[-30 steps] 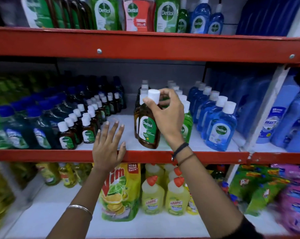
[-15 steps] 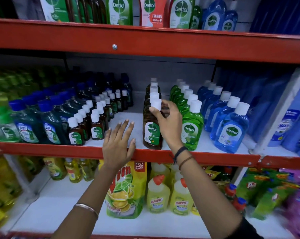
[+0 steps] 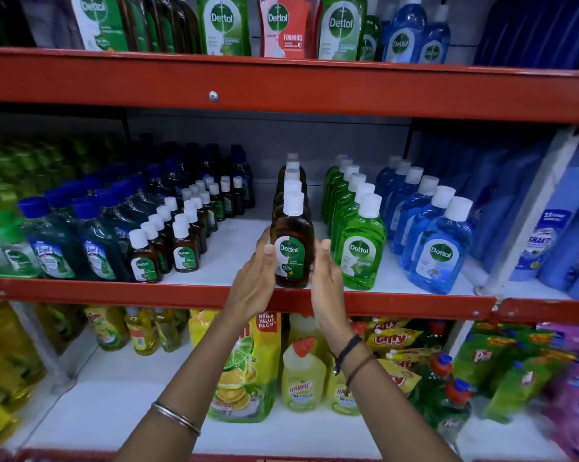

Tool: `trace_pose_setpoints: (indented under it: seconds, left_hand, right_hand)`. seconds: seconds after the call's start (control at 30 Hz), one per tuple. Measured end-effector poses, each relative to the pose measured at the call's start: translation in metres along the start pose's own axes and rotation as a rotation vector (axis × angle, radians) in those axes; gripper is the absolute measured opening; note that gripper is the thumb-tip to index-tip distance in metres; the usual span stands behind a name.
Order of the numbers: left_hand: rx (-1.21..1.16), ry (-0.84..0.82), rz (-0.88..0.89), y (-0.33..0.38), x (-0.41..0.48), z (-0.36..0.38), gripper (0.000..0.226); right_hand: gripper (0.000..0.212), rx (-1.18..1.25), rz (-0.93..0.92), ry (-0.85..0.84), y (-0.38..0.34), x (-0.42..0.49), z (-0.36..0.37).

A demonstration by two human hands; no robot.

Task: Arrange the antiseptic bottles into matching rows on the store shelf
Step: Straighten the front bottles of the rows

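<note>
The red-edged metal store shelf (image 3: pixel 414 303) has a white board on its middle level. Near the front edge at the centre stands a single file of brown plastic antiseptic bottles with white caps (image 3: pixel 292 228), running toward the back wall. Just to its right runs a file of green liquid bottles with white caps (image 3: pixel 359 251), then a file of blue liquid bottles with white caps (image 3: pixel 439 251). Left of centre, two files of small brown bottles (image 3: pixel 168 241) reach the front edge, with a bare strip of board between them and the larger brown file. Dark green bottles with blue caps (image 3: pixel 71 241) fill the left end.
</note>
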State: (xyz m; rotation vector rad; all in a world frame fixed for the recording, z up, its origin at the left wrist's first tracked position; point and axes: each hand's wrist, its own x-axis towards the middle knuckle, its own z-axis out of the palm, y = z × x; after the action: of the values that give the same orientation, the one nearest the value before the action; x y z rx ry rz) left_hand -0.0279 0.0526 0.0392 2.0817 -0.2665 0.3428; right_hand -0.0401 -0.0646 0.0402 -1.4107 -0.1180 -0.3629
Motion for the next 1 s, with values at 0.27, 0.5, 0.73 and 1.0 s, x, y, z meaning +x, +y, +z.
trace_pose_setpoints:
  seconds: [0.27, 0.5, 0.73, 1.0]
  left_hand:
    - [-0.053, 0.011, -0.016, 0.005, -0.006, 0.001, 0.098]
    - [-0.070, 0.051, -0.007, 0.005, -0.009, 0.009, 0.110]
    - [-0.036, 0.299, 0.618, 0.025, -0.029, 0.062, 0.054]
    - [-0.229, 0.010, 0.026, 0.071, 0.005, 0.102, 0.114]
  right_hand:
    - [0.101, -0.008, 0.052, -0.015, 0.000, 0.011, -0.006]
    - [0.066, -0.037, 0.017, -0.019, -0.005, 0.005, -0.011]
    - [0.056, 0.035, -0.350, 0.311, -0.003, -0.017, -0.066]
    - [0.058, -0.043, -0.095, 0.144, -0.016, 0.006, -0.100]
